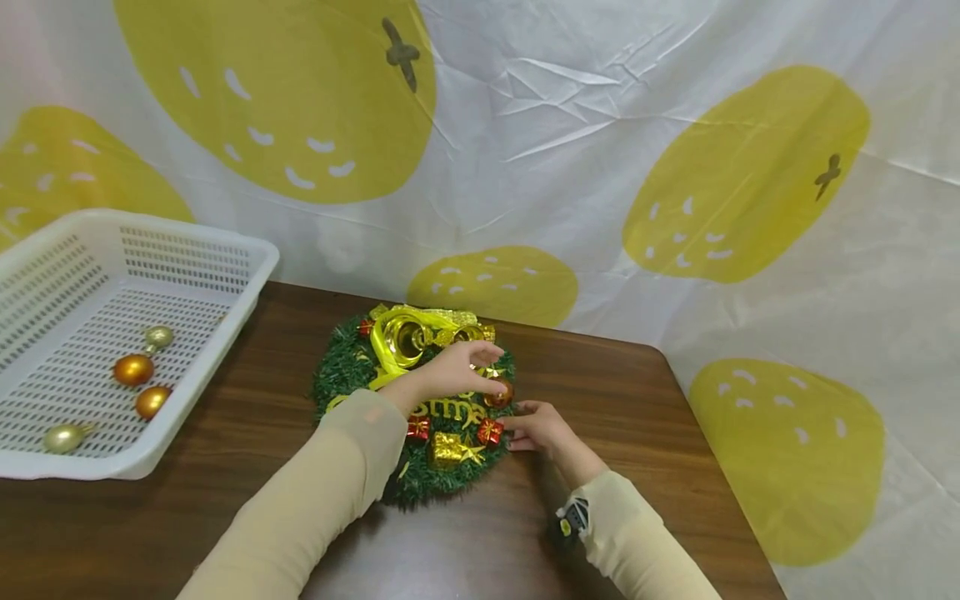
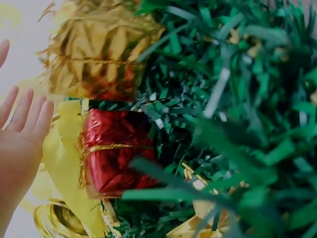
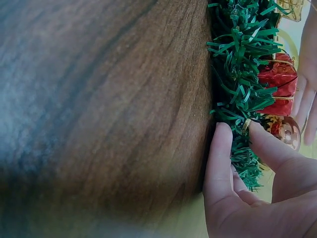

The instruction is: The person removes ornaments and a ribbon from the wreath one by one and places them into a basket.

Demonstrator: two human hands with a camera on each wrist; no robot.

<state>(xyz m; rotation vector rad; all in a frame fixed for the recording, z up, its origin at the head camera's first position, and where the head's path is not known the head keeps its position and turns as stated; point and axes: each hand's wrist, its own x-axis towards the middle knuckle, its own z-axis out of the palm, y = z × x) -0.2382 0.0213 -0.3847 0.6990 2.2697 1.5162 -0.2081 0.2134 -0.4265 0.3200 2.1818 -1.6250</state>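
Lying flat, wreath (image 1: pixel 352 367) bow (image 1: pixel 408 333) points away.

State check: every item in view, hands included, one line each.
wreath: flat on the table, decorations on
copper ball: on wreath, at left fingertips
left hand: reaching over wreath, touching ball
right hand: fingers on wreath's edge
basket: on table, four balls inside

- We see a green tinsel wreath (image 1: pixel 352 367) with yellow ribbon (image 1: pixel 390 342), red and gold foil gift boxes (image 1: pixel 447 450).
- A white mesh basket (image 1: pixel 225 275) holds gold and orange baubles (image 1: pixel 133 369).
- Dark brown wood-grain tabletop (image 1: pixel 262 433); white backdrop (image 1: pixel 562 125) with yellow blobs; beige sleeves (image 1: pixel 330 475).
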